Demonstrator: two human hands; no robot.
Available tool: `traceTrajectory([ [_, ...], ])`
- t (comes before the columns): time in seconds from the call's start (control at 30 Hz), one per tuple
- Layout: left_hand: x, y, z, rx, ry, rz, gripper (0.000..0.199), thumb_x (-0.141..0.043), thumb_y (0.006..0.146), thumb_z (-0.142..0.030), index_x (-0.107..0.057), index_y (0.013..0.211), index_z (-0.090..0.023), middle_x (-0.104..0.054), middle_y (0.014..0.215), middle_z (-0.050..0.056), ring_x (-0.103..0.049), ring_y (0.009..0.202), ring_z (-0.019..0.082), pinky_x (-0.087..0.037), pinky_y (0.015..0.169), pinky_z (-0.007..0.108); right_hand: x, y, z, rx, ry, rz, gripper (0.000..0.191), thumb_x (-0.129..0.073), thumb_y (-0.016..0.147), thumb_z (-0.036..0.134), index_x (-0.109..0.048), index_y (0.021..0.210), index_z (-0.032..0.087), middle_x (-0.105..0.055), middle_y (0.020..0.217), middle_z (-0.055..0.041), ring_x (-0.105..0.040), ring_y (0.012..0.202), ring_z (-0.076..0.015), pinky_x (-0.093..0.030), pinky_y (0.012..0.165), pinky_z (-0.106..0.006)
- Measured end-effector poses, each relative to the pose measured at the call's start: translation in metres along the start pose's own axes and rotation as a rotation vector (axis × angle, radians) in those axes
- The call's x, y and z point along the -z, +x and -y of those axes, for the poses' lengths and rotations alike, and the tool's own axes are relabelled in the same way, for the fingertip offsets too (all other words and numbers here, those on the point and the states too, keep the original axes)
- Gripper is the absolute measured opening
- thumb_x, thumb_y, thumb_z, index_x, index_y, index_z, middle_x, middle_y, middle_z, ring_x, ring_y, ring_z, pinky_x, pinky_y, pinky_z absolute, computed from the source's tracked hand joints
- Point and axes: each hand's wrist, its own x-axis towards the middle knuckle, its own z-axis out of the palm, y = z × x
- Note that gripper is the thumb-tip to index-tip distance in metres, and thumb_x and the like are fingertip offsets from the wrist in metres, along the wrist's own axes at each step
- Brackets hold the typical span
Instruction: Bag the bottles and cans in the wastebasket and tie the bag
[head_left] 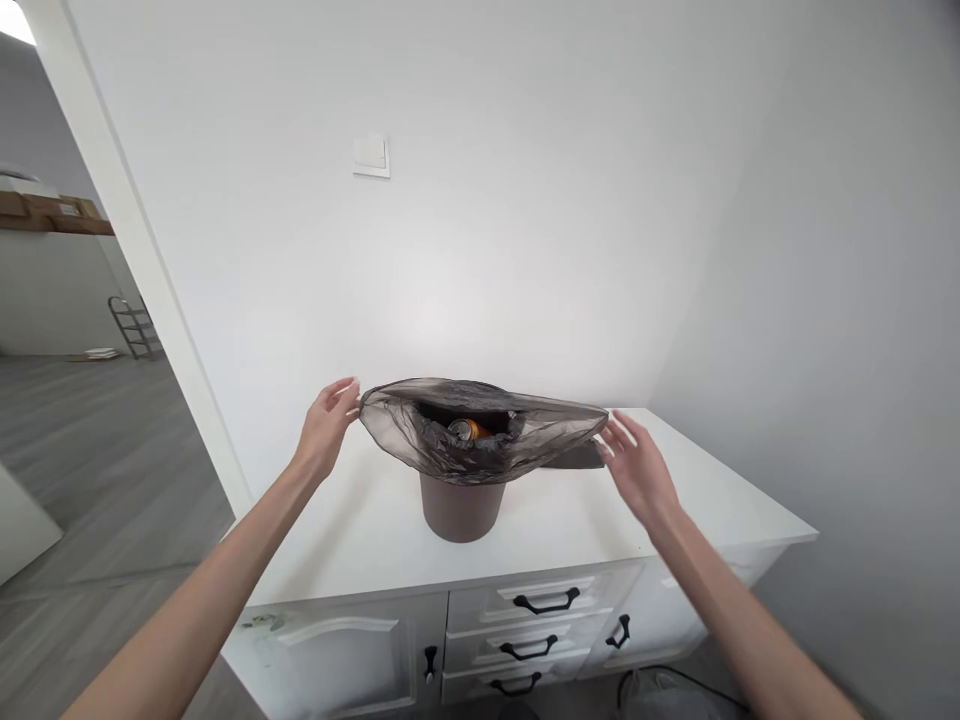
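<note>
A brown trash bin [463, 510] stands upright on a white cabinet top, lined with a thin, see-through black trash bag [555, 425]. The bag's mouth is pulled wide to both sides above the bin. Down inside it lies an orange can [466, 430], its silver end facing up. At the left corner of the bag, my left hand [327, 425] pinches the edge with its fingertips. My right hand [639, 467] has the opposite corner between thumb and fingers, the other fingers partly spread. A flat dark grey object [574, 458] lies behind the bag, partly hidden by it.
The white cabinet [330, 570] has drawers and doors with black handles. A wall with a light switch [372, 156] rises behind it. Left of the door frame, a small rack [135, 325] stands on grey flooring. A black cable [690, 675] lies at the lower right.
</note>
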Motion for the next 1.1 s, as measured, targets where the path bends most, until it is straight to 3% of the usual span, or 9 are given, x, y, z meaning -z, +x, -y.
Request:
traceTrajectory([
  [0.1,0.011,-0.019,0.022,0.076,0.126,-0.054,0.06,-0.065,0.085,-0.067,-0.062,0.123,-0.02,-0.071,0.107,0.011,-0.07,0.095,0.024,-0.059,0.085,0.042,0.028,-0.041,-0.072,0.063,-0.266,-0.09,0.036,-0.063,0.088,0.055,-0.066,0.108,0.025,-0.072,0.102,-0.0076,-0.072,0.092,-0.0258,-0.059,0.066,-0.035],
  [0.17,0.014,-0.033,0.034,0.098,0.164,-0.035,0.058,-0.07,0.08,-0.066,-0.065,0.116,-0.021,-0.073,0.104,0.012,-0.072,0.096,0.027,-0.06,0.085,0.045,0.044,-0.066,-0.121,0.03,-0.439,-0.122,0.036,-0.062,0.088,0.052,-0.065,0.108,0.023,-0.073,0.106,-0.0115,-0.072,0.091,-0.0283,-0.06,0.064,-0.038],
  [0.3,0.01,-0.049,0.039,0.06,0.226,0.157,0.06,-0.077,0.074,-0.07,-0.069,0.113,-0.025,-0.076,0.119,0.012,-0.072,0.111,0.032,-0.059,0.097,0.047,0.053,-0.086,-0.176,0.106,-0.719,-0.068,0.033,-0.055,0.094,0.049,-0.065,0.109,0.021,-0.072,0.11,-0.0139,-0.071,0.095,-0.0289,-0.059,0.077,-0.042],
  [0.47,-0.001,-0.045,0.034,-0.055,0.204,0.424,0.085,-0.067,0.083,-0.078,-0.052,0.149,-0.025,-0.055,0.158,0.015,-0.055,0.143,0.034,-0.049,0.115,0.048,0.03,-0.077,-0.179,0.077,-1.15,-0.074,0.029,-0.044,0.099,0.042,-0.065,0.109,0.024,-0.071,0.109,-0.0067,-0.069,0.094,-0.024,-0.046,0.067,-0.033],
  [0.6,-0.009,-0.032,0.036,-0.061,0.161,0.487,0.098,-0.071,0.075,-0.083,-0.054,0.148,-0.02,-0.055,0.158,0.019,-0.052,0.145,0.04,-0.046,0.117,0.052,0.019,-0.078,-0.176,0.055,-1.309,-0.103,0.028,-0.041,0.101,0.037,-0.064,0.109,0.023,-0.07,0.114,-0.0057,-0.067,0.1,-0.0207,-0.034,0.063,-0.028],
  [0.7,-0.016,-0.022,0.036,-0.035,0.133,0.449,0.093,-0.076,0.071,-0.081,-0.063,0.138,-0.017,-0.065,0.147,0.018,-0.055,0.141,0.041,-0.044,0.117,0.052,0.019,-0.08,-0.177,0.064,-1.327,-0.105,0.026,-0.042,0.103,0.035,-0.064,0.11,0.023,-0.07,0.114,-0.0046,-0.066,0.101,-0.0202,-0.031,0.062,-0.028],
  [0.8,-0.024,-0.012,0.034,-0.033,0.101,0.321,0.079,-0.073,0.078,-0.079,-0.069,0.127,-0.017,-0.072,0.135,0.015,-0.059,0.134,0.037,-0.046,0.113,0.046,0.018,-0.08,-0.175,0.068,-1.332,-0.118,0.024,-0.043,0.102,0.033,-0.064,0.11,0.024,-0.069,0.112,-0.0039,-0.065,0.102,-0.0201,-0.03,0.062,-0.028],
  [0.93,-0.028,-0.004,0.028,-0.066,0.084,0.198,0.061,-0.07,0.084,-0.075,-0.072,0.109,-0.019,-0.077,0.11,0.008,-0.066,0.108,0.027,-0.05,0.095,0.034,0.013,-0.079,-0.169,0.072,-1.33,-0.135,0.023,-0.044,0.102,0.032,-0.064,0.108,0.023,-0.069,0.11,-0.0036,-0.065,0.099,-0.0194,-0.028,0.061,-0.028],
  [1.1,-0.023,-0.003,0.028,0.002,0.029,0.245,0.054,-0.068,0.089,-0.072,-0.062,0.074,-0.02,-0.054,0.062,-0.001,-0.049,0.061,0.016,-0.04,0.063,0.03,0.012,-0.078,-0.17,0.1,-1.326,-0.149,0.022,-0.044,0.102,0.033,-0.064,0.105,0.023,-0.07,0.109,-0.0044,-0.065,0.095,-0.0199,-0.028,0.061,-0.028],
])
